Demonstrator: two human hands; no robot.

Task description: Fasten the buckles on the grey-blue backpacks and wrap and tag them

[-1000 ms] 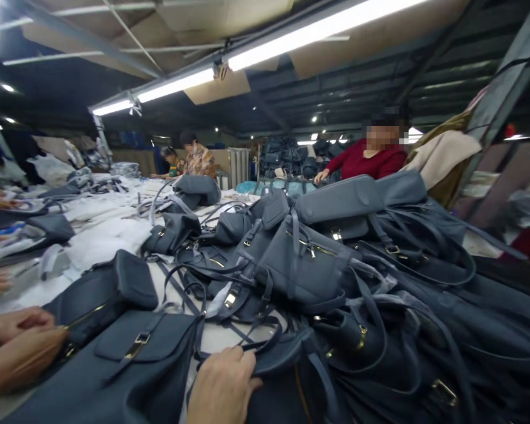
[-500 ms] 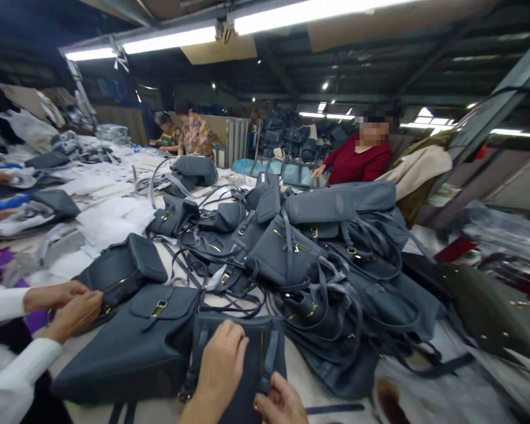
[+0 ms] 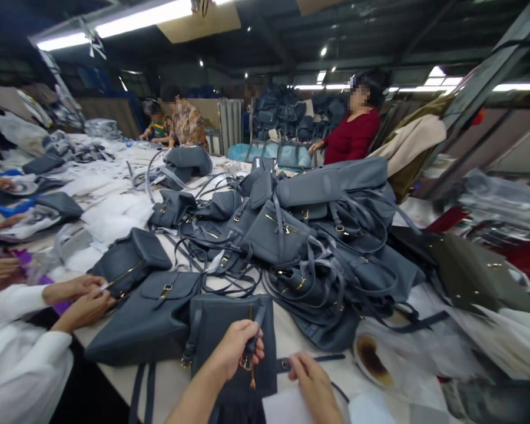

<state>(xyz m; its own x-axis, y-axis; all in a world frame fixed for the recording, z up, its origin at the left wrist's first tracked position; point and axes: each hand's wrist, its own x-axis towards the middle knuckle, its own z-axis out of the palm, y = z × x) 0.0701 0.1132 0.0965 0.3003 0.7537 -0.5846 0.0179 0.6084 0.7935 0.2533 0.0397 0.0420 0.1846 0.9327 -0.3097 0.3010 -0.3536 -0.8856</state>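
Note:
My left hand (image 3: pixel 237 348) grips a brass-coloured zip pull or strap end (image 3: pixel 248 353) on top of a dark slate-grey leather bag (image 3: pixel 229 330). My right hand (image 3: pixel 312 384) lies to the right of that bag, its fingertips just below a loose grey strap (image 3: pixel 318 358) with a metal end. A white paper sheet (image 3: pixel 287 407) sits under my right hand's wrist. Left of my hands lies a matching flap bag with a gold buckle (image 3: pixel 145 318).
A co-worker's hands (image 3: pixel 79 300) in white sleeves work on a grey bag (image 3: pixel 130 262) at the left. A heap of grey bags with tangled straps (image 3: pixel 318 253) fills the table's middle. White wrapping and a stained round disc (image 3: pixel 371 359) lie to the right.
The view has tilted and shifted. My left hand now holds the metal pull upright on the bag, my right hand has moved up towards the loose strap, and white paper shows at the bottom.

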